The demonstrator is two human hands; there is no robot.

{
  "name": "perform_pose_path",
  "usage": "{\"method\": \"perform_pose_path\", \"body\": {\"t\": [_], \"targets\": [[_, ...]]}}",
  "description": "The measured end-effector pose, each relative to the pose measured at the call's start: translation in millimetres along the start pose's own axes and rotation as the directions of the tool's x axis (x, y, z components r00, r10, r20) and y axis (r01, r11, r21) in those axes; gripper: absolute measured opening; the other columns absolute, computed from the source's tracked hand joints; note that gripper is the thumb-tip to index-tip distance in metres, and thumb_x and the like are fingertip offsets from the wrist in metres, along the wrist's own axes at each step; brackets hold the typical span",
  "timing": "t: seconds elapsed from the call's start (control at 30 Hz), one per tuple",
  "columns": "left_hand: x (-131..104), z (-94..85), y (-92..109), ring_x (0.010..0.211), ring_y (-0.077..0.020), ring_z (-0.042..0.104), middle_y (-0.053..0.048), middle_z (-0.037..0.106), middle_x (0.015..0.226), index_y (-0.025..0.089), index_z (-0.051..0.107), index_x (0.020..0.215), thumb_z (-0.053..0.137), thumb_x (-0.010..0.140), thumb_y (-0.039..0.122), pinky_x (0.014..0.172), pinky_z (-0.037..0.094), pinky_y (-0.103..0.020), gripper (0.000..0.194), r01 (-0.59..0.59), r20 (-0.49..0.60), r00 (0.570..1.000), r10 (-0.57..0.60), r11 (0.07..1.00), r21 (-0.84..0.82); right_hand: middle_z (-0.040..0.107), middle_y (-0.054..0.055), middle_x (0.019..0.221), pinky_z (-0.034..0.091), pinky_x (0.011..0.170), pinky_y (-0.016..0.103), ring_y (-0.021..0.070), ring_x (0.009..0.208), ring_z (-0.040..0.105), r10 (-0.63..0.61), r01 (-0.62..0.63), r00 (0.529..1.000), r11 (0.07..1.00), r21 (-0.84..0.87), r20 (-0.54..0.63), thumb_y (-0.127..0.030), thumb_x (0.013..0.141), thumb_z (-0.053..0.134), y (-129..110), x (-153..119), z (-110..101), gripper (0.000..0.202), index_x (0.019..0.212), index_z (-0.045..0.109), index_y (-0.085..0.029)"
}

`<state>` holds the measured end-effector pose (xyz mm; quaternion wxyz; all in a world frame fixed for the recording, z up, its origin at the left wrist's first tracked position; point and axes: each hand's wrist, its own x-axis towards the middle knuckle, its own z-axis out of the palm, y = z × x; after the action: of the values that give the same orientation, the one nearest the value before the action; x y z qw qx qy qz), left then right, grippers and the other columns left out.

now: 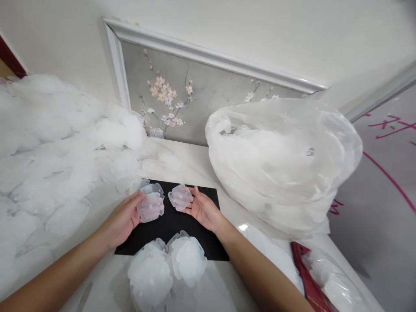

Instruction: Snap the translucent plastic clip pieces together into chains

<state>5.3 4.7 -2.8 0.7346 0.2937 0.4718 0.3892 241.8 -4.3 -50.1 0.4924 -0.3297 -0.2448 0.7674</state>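
Note:
My left hand [125, 216] pinches a translucent plastic piece [151, 208] with notched, rounded flaps at its edge. Behind that piece, further translucent pieces [152, 189] overlap it; I cannot tell whether they are held too. My right hand [203, 209] grips a similar translucent plastic piece [180, 197] by its right side, with fingers showing through it. Both hands hover over a black mat [185, 223], the two held pieces apart from each other. Closer to me, two piles of such pieces [151, 273] [189, 260] overlap the mat's front edge.
A big heap of the same pieces [65, 151] fills the left side. At the right stands an open clear plastic bag [279, 173] holding more. A dark red object [308, 275] and a small clear bag [338, 281] lie front right. The wall [243, 39] rises behind.

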Motion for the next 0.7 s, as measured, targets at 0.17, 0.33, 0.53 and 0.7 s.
{"method": "perform_pose_path", "body": {"t": [0.17,0.33,0.53,0.7], "targets": [[1.6,1.6,0.2,0.1,-0.026,0.07,-0.011,0.073,0.105,0.018,0.063,0.104,0.046,0.098,0.042,0.089,0.057,-0.041,0.03,0.166,0.041,0.986,-0.164,0.985,-0.045,0.075,0.008,0.097,0.056,0.089,0.042,0.0227,0.092,0.072,0.005,-0.005,1.0,1.0,-0.018,0.031,-0.06,0.082,0.065,-0.6,-1.3,-0.9,0.049,0.106,0.067,-0.017],[2.2,-0.1,0.6,0.104,-0.027,0.069,-0.012,0.073,0.105,0.018,0.062,0.108,0.037,0.098,0.052,0.092,0.055,-0.046,0.043,0.182,0.117,0.978,-0.174,0.982,-0.054,0.074,0.008,0.1,0.056,0.089,0.041,0.0232,0.094,0.071,0.011,-0.01,0.999,1.0,-0.019,0.036,-0.062,0.079,0.068,1.8,-2.1,-3.8,0.053,0.108,0.066,-0.018],[2.1,-2.2,-0.2,0.109,-0.0285,0.066,-0.012,0.072,0.105,0.018,0.063,0.108,0.04,0.096,0.054,0.095,0.054,-0.048,0.044,0.183,0.145,0.974,-0.174,0.982,-0.049,0.074,0.008,0.096,0.056,0.087,0.04,0.0221,0.091,0.071,0.005,-0.003,0.999,0.999,-0.039,0.04,-0.063,0.078,0.068,-0.1,-3.8,-2.6,0.053,0.106,0.067,-0.018],[4.5,-3.8,-2.9,0.11,-0.0291,0.066,-0.012,0.072,0.108,0.018,0.063,0.11,0.043,0.095,0.056,0.096,0.052,-0.048,0.045,0.174,0.153,0.974,-0.168,0.984,-0.026,0.072,0.002,0.087,0.056,0.08,0.035,0.0181,0.084,0.07,-0.037,0.036,0.999,0.996,-0.087,-0.005,-0.048,0.072,0.08,2.0,-6.3,2.9,0.039,0.092,0.065,-0.019]]}}
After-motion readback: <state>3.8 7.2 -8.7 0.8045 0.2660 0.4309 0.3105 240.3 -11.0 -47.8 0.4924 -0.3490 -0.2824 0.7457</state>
